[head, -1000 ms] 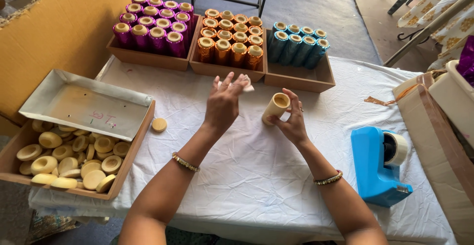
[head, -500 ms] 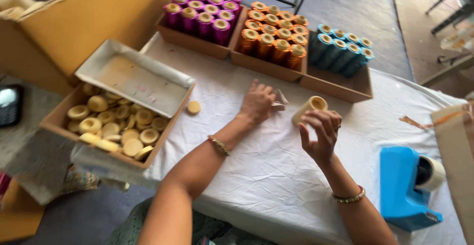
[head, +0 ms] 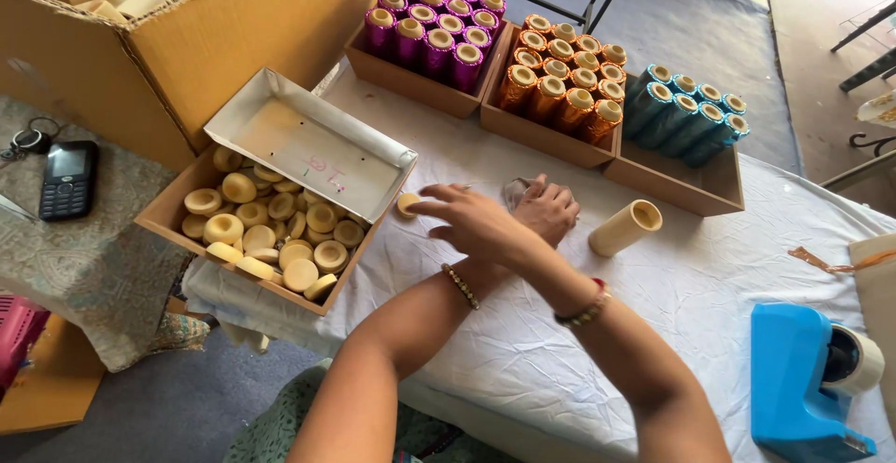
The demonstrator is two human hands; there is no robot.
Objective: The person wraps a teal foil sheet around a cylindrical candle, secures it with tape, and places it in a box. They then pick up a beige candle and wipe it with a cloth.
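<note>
At mid-frame the arms cross. The right hand (head: 467, 220) reaches left, fingers spread and holding nothing, tips just beside a small cream disc (head: 408, 203) lying on the white counter (head: 709, 286) by the box of discs (head: 266, 239). The left hand (head: 546, 211) is curled on a clear scrap of wrap (head: 513, 190). A cream tube (head: 625, 228) lies just right, untouched.

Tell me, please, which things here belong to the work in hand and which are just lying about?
In use: cream tube, loose cap near right hand, wrapper in left hand, box of caps.
Lying about: phone, tape dispenser.
</note>
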